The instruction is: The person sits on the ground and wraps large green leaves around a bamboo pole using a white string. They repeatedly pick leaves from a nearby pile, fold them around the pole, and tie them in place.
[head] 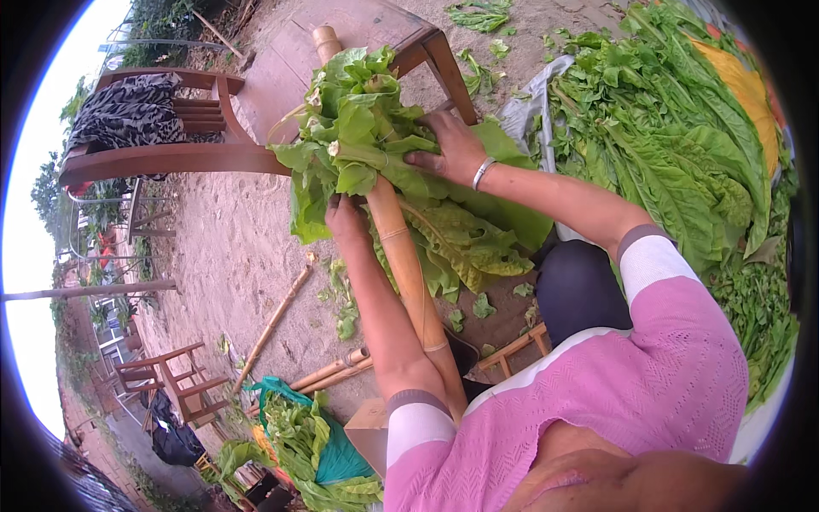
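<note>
A thick bamboo pole (398,237) runs from beside my body up to a wooden stool, with thin string along it. Large green leaves (365,150) are bunched on its far part, cut stem ends facing left and blades hanging to the right. My right hand (451,144), with a silver bangle at the wrist, grips the leaves near their stems, thumb and fingers spread around them. Close against the pole's left side, my left hand (349,221) reaches under the leaf edges; its fingertips are partly hidden, so its hold is unclear. One broad leaf (464,243) is yellowed and holed.
The wooden stool (409,29) stands ahead. A wooden chair (173,160) with patterned cloth is at left. On the right lies a big leaf pile (678,147) on sheeting. Bamboo sticks (278,326), a teal bag (342,448) and a cardboard box (368,425) are lower left.
</note>
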### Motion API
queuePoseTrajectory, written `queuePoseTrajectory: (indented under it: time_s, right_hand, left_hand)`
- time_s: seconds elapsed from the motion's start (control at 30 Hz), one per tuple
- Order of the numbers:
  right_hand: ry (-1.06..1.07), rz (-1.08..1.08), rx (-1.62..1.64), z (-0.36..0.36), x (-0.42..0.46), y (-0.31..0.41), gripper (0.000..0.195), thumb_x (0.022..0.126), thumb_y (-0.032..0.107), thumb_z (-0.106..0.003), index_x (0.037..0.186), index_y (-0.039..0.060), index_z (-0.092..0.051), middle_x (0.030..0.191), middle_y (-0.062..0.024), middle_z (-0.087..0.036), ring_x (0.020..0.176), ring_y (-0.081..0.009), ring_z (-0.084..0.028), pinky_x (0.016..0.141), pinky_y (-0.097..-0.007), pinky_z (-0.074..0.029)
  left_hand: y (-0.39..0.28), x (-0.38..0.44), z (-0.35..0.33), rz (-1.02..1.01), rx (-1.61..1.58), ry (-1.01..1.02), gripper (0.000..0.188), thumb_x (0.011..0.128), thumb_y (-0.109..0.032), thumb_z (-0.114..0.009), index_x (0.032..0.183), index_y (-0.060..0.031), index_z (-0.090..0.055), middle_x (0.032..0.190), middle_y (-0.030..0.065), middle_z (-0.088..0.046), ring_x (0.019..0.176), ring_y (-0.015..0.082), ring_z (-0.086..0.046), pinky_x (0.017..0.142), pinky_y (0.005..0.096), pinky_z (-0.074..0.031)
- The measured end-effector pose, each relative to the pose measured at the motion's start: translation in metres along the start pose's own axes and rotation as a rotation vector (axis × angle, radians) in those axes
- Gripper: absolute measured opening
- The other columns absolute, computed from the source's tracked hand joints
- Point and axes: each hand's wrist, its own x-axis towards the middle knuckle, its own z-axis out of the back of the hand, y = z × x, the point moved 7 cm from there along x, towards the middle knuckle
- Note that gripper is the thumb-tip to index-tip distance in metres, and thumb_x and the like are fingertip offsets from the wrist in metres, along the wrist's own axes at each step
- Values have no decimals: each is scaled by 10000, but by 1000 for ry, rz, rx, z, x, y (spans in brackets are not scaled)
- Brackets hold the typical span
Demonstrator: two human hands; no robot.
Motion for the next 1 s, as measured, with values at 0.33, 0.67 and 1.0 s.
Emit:
queuePoseTrajectory:
  time_s: [0.33, 0.67, 1.0]
  right_hand:
    - [180, -243, 378, -31, 12, -12, 522, 877, 459, -410, 1189, 50, -497, 1170, -197, -534, 1078, -334, -508, 913, -362, -387]
    - [-181, -350, -322, 135, -75, -228, 601, 796, 403, -556, 1257, 47, -408, 1245, -171, -441, 1152, -279, -434, 952, -384, -376]
    - [-119, -547, -1324, 267, -186, -368, 101, 643, 93, -554, 712, 92, -628, 883, -89, -565, 857, -242, -527, 734, -368, -400]
  left_hand:
    - [10, 44, -44, 39, 371, 20, 329, 836, -148, -546, 1091, 60, -550, 1010, 136, -611, 830, 188, -583, 722, 285, -473]
    - [-27, -41, 23, 222, -198, 611, 367, 840, -187, -580, 1109, 44, -485, 1018, 128, -546, 663, 108, -507, 454, 179, -421]
    - [-38, -127, -106, 169, -165, 628, 203, 876, -119, -512, 958, 66, -496, 875, 170, -573, 406, 87, -374, 309, 177, -311]
